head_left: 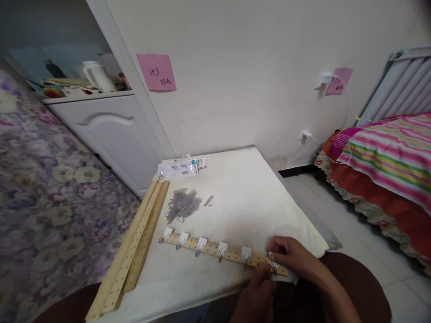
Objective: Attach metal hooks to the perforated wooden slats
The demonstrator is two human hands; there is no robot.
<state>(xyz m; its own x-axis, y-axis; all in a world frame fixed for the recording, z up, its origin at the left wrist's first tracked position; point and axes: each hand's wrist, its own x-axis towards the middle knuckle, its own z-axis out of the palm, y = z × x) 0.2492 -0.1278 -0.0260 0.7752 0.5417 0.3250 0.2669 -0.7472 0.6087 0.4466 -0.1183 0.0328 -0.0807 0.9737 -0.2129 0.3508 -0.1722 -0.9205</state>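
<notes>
A narrow wooden strip [232,254] with drilled holes lies across the near part of the table. Several white adhesive hooks [202,243] sit in a row along it, their metal hooks toward me. At the strip's right end, my right hand [291,255] has its fingers closed on the last white hook [274,265], partly covering it. My left hand [258,287] is curled at the strip's near edge beside that hook, its fingertips gripping the wood. Farther back lies a pile of grey-looking clear hooks [183,205], with one loose hook [209,201] to its right.
Two longer perforated wooden strips [141,242] lie along the table's left edge. Packaged hooks [178,168] rest at the back left of the cloth-covered table [242,184]. A wall stands behind, a floral curtain [60,202] left, a bed [387,157] right.
</notes>
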